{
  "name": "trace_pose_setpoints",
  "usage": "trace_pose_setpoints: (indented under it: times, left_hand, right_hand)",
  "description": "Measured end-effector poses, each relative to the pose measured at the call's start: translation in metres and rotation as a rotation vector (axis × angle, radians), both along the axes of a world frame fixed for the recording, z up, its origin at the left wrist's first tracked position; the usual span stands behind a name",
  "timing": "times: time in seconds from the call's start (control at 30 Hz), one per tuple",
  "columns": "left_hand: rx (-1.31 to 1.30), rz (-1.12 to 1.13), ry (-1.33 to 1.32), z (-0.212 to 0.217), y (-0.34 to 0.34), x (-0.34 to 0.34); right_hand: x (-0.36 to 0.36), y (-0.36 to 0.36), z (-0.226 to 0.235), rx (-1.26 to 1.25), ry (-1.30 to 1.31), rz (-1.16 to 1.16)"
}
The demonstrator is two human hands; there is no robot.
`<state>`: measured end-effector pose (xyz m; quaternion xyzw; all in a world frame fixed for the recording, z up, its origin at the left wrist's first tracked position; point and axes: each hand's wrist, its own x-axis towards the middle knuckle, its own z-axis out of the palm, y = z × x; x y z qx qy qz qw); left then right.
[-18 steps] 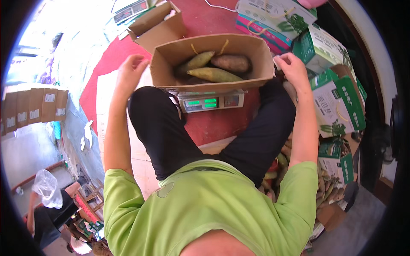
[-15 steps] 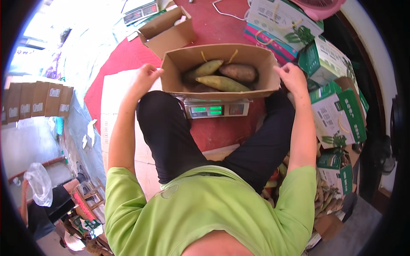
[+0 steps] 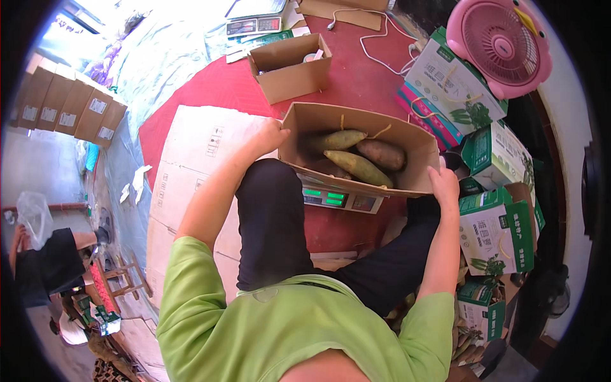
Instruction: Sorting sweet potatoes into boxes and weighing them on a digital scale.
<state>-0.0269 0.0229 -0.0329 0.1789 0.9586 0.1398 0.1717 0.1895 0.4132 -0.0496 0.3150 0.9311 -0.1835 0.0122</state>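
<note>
An open cardboard box (image 3: 356,183) stands between my knees on a digital scale (image 3: 364,203) with a lit green display. Inside lie several long root vegetables: two yellow-green ones (image 3: 359,169) and a thicker brownish one (image 3: 384,155) show best, with others partly hidden beneath. Yellow cord handles hang at the box's far inner wall. My left hand (image 3: 272,135) is closed at the box's left end, its fingertips partly hidden. At the right end, my right hand (image 3: 443,183) grips the rim, thumb up against the wall.
Beyond the box sit a smaller cardboard box (image 3: 294,77) and another scale (image 3: 253,25). Green-and-white cartons (image 3: 487,239) crowd the right, below a pink fan (image 3: 499,39). Flattened cardboard (image 3: 191,153) covers the floor at left. A person (image 3: 44,254) holding a clear bag is far left.
My hands, loosely at the box's ends before, have closed on them. In the picture the box and scale sit lower, further right and slightly turned, as the whole view has shifted too.
</note>
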Motion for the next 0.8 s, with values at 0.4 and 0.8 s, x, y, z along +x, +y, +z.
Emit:
trace_pose_setpoints:
  times: [0.4, 0.8]
  left_hand:
    - [0.114, 0.114, -0.077, -0.010, -0.042, -0.028]
    - [0.221, 0.428, 0.109, -0.017, -0.226, 0.030]
  right_hand:
    - [-0.049, -0.032, 0.055, -0.102, -0.058, 0.043]
    - [-0.163, -0.170, 0.072, 0.145, 0.072, 0.550]
